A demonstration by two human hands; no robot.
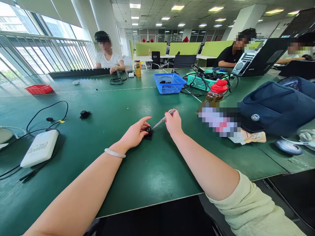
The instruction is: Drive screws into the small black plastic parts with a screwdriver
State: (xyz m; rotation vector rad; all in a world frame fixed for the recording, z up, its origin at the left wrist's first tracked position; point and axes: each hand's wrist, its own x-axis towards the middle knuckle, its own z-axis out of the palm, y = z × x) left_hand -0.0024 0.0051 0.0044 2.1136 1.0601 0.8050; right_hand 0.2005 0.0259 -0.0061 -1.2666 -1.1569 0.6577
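Note:
On the green table, a small black part (148, 134) with a flat square base is gripped between the thumb and fingers of my left hand (136, 133). My right hand (173, 122) is closed around the handle of a slim screwdriver (160, 122) with a clear grip. Its shaft points down and to the left, and the tip meets or nearly meets the top of the black part; contact is too small to make out. Farther left lie a similar black part (85, 114) and a smaller black piece (49, 119).
A white box (40, 148) with black cables lies at left. Beyond are a red tray (38, 89), a blue basket (169, 84) and a green basket (200, 82) of cables. A red-lidded bottle (216, 91), blue bag (278, 106) and mouse (288, 147) occupy the right. Several people sit opposite.

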